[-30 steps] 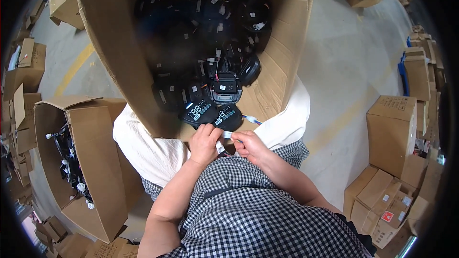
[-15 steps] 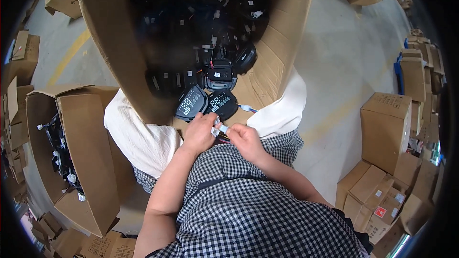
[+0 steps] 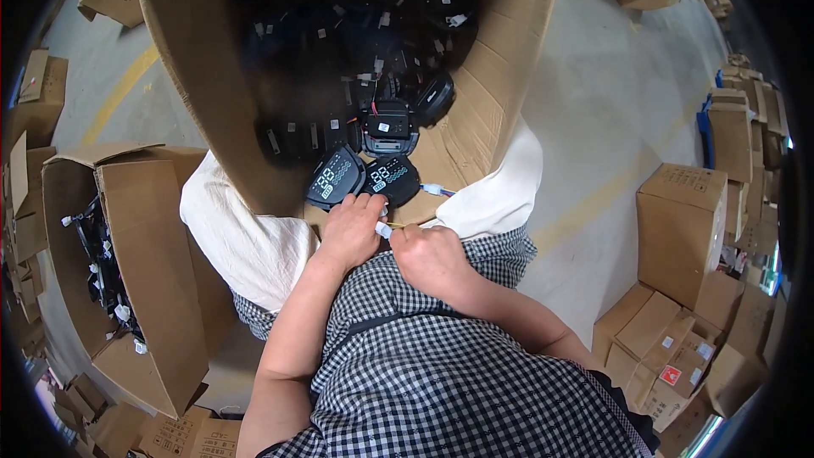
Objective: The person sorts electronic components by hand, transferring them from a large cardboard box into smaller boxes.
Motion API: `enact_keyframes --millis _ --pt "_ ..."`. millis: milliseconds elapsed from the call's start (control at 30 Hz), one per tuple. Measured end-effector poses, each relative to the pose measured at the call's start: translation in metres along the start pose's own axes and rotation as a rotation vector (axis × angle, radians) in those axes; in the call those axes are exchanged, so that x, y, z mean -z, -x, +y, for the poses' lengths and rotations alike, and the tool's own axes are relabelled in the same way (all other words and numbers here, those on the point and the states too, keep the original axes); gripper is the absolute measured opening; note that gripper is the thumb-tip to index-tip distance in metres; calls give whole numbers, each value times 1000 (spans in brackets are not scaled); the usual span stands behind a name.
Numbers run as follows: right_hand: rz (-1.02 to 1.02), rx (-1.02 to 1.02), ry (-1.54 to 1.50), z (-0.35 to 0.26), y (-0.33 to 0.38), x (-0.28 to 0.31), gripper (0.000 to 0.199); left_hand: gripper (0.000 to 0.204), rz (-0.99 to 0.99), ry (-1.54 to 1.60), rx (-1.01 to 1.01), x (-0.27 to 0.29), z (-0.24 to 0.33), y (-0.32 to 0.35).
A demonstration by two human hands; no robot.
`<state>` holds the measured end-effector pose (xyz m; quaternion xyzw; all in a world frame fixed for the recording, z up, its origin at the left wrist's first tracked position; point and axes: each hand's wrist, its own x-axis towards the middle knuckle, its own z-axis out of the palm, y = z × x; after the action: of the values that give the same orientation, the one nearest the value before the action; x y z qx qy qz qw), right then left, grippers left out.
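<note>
Surrounding brown cartons [image 3: 731,137], grey floor [image 3: 585,102].
Right: tall carton [image 3: 678,233], red-labelled carton [image 3: 683,358]. Left: open carton [image 3: 157,271] containing black wired parts [image 3: 103,265]; yellow floor stripe [image 3: 120,95].

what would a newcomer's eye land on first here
Probably the big open cardboard box, upper middle, with its heap of black devices. Then two black display units at its near end, and just below them the left hand and right hand meeting at a white connector.
</note>
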<state>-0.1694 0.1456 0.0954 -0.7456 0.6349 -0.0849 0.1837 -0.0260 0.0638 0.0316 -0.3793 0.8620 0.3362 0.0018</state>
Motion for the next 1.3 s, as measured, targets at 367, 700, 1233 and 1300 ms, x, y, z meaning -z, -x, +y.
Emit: enact_keyframes --millis 367,700,1233,1300 --pt "-199 113 -91 15 -17 -4 9 28 -68 -128 -28 5 -3 1" --pt "260 -695 -1185 129 -125 -61 22 11 545 459 55 58 -22 14" --pt "372 -174 -559 81 -129 -78 5 28 489 604 184 46 -34 -11" --pt "269 -203 -528 55 -89 -75 6 39 445 422 25 42 -27 -18"
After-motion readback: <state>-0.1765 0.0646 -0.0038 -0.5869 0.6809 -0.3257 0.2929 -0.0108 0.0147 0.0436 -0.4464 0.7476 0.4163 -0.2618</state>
